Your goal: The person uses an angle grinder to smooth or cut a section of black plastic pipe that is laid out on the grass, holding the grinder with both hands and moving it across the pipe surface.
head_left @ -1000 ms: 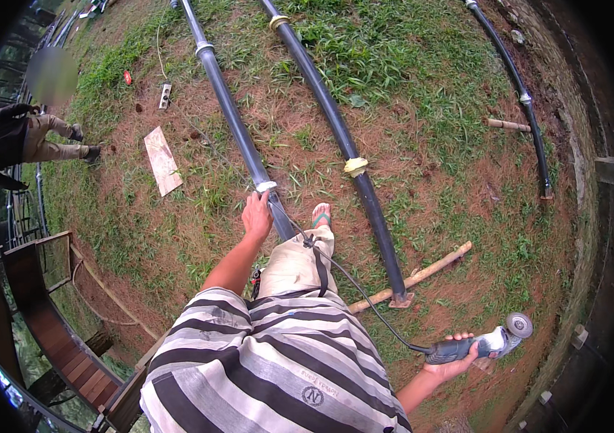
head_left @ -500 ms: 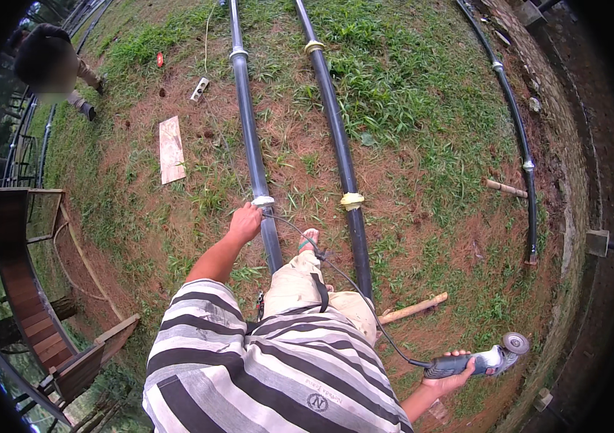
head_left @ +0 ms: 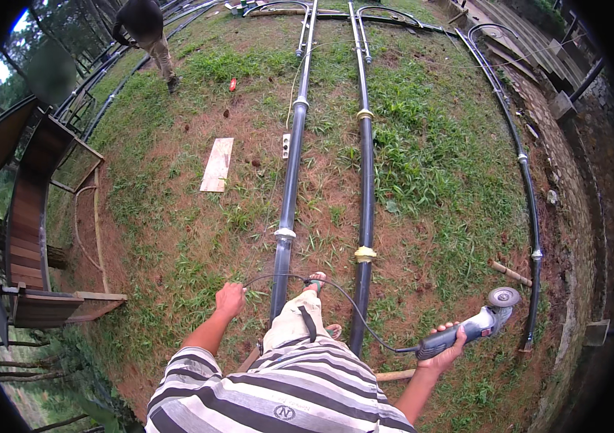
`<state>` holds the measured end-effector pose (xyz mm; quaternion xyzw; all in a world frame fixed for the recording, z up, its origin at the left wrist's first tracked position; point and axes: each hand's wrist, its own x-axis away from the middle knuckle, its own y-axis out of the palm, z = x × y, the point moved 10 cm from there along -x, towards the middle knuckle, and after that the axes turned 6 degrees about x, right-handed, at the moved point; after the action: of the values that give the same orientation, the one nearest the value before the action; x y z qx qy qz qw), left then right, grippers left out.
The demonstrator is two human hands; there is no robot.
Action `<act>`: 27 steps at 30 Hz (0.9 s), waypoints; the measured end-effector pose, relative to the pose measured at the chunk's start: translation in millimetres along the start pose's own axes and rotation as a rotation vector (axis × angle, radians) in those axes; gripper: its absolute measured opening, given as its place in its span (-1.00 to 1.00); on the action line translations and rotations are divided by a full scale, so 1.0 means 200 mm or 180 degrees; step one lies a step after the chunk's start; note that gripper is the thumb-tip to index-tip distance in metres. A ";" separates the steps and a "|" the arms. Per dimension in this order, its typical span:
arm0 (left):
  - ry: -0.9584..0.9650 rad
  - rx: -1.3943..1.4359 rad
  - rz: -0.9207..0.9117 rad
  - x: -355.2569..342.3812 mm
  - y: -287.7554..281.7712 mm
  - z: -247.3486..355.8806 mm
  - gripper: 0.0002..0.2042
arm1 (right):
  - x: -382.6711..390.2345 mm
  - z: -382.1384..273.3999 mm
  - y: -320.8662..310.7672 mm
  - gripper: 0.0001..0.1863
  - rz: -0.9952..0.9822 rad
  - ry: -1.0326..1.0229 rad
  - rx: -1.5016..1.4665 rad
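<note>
My right hand point(head_left: 445, 348) grips the dark body of an angle grinder point(head_left: 471, 329) at the lower right, its round disc point(head_left: 503, 296) facing up and away from me. From the grinder's rear a black power cord point(head_left: 362, 320) loops across in front of my legs. My left hand point(head_left: 230, 299) is closed around the cord's other stretch, left of the near end of a long black pipe point(head_left: 292, 177). That pipe has a whitish collar point(head_left: 284, 234). Beside it runs a second black pipe point(head_left: 367, 166) with a yellowish collar point(head_left: 365, 254); neither hand touches a pipe.
A flat board point(head_left: 217, 165), a power strip point(head_left: 286, 146) and a small red object point(head_left: 233, 84) lie on the grass. Another person point(head_left: 147, 36) stands at the far left. A wooden structure point(head_left: 27, 216) is at left, a third pipe point(head_left: 526, 180) at right beside a stone edge. A stick point(head_left: 396, 375) lies near me.
My view has tilted up toward the far pipe ends. My left hand has moved away from the left pipe's collar, still holding the cord. The grinder has come up slightly; the other person now stands straighter.
</note>
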<state>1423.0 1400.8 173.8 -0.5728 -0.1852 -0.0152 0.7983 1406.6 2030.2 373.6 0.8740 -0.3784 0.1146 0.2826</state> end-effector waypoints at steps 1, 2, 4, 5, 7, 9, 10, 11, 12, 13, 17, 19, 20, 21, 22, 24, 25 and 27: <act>-0.0105 -0.0028 -0.0021 0.07 0.02 -0.01 -0.74 | 0.01 0.00 0.00 -0.68 -0.0020 0.0000 -0.0030; -0.0099 -0.0041 0.0009 0.13 0.02 -0.03 -0.74 | 0.02 0.01 -0.02 -0.67 -0.0032 0.0040 -0.0038; -0.0267 -0.0257 0.0032 0.25 0.00 -0.12 -0.75 | 0.03 0.02 -0.07 -0.66 -0.0073 0.0109 -0.0045; -0.0257 -0.0258 0.0051 0.27 -0.03 -0.14 -0.75 | 0.04 0.02 -0.12 -0.66 -0.0081 0.0099 -0.0063; -0.0912 -0.0628 -0.0966 0.36 0.02 -0.27 -0.70 | 0.05 0.00 -0.23 -0.66 0.0028 0.0034 -0.0049; -0.1073 -0.0805 -0.1218 0.41 0.03 -0.35 -0.66 | 0.09 0.00 -0.30 -0.66 0.0108 0.0022 -0.0005; -0.1238 -0.0973 -0.1494 0.46 0.05 -0.40 -0.63 | 0.11 0.00 -0.33 -0.66 0.0197 0.0012 0.0063; -0.1234 -0.0986 -0.1467 0.47 0.05 -0.42 -0.63 | 0.13 0.01 -0.36 -0.66 0.0191 0.0011 0.0034; -0.1059 -0.1194 -0.1559 0.48 0.08 -0.41 -0.61 | 0.15 0.04 -0.39 -0.66 0.0195 0.0035 0.0048; -0.0882 -0.1403 -0.1648 0.48 0.10 -0.40 -0.60 | 0.16 0.06 -0.42 -0.66 0.0198 0.0058 0.0063; -0.0824 -0.1501 -0.1676 0.40 0.15 -0.37 -0.60 | 0.17 0.09 -0.50 -0.67 0.0201 0.0194 -0.0029; -0.1042 -0.1234 -0.1427 0.29 0.11 -0.26 -0.62 | 0.17 0.03 -0.54 -0.68 0.0256 0.0087 -0.0017; -0.1071 -0.1080 -0.1377 0.27 0.09 -0.17 -0.64 | 0.17 0.01 -0.57 -0.68 0.0261 0.0027 -0.0070; -0.1102 -0.1101 -0.1342 0.26 0.10 -0.23 -0.64 | 0.17 0.02 -0.56 -0.69 0.0218 0.0038 -0.0160; -0.1143 -0.0992 -0.1235 0.24 0.14 -0.30 -0.64 | 0.18 0.04 -0.53 -0.69 0.0194 0.0074 -0.0200; -0.1133 -0.0867 -0.1151 0.19 0.20 -0.30 -0.63 | 0.18 0.02 -0.52 -0.68 0.0344 0.0025 -0.0157; -0.1010 -0.0586 -0.1113 0.16 0.22 -0.16 -0.61 | 0.18 0.01 -0.53 -0.68 0.0372 -0.0014 -0.0143; -0.0677 0.0041 -0.0877 0.11 0.20 0.19 -0.59 | 0.15 0.02 -0.54 -0.67 0.0466 -0.0006 -0.0090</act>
<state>1443.1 1453.5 154.1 -0.5352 -0.3454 -0.0627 0.7683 1505.6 2070.9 338.3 0.8400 -0.4432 0.1288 0.2854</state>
